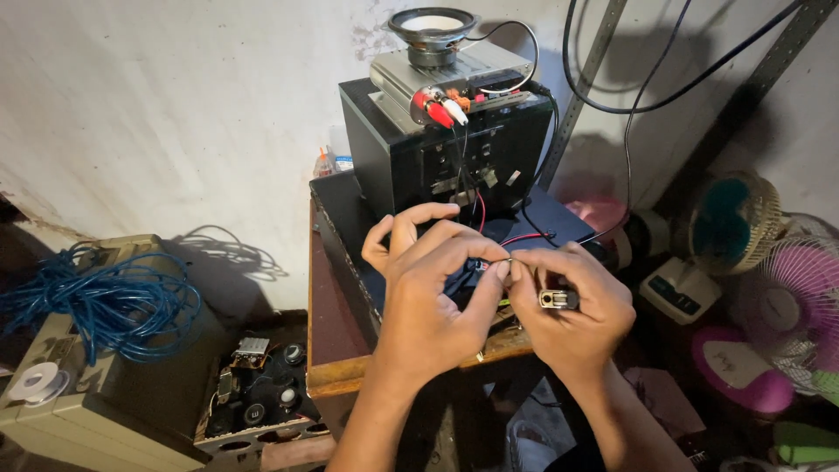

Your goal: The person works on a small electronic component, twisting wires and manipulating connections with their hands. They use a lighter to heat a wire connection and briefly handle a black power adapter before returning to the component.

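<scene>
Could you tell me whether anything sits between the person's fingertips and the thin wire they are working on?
Nothing visible does: the left hand and right hand already meet pinched on the thin wire, and the right hand also holds a small black plug.

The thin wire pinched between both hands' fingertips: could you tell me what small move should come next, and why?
Probably keep twisting the wire end tight. The left hand and right hand meet fingertip to fingertip on it, the right also holds a small black plug, and the red wire runs back to the black box.
</scene>
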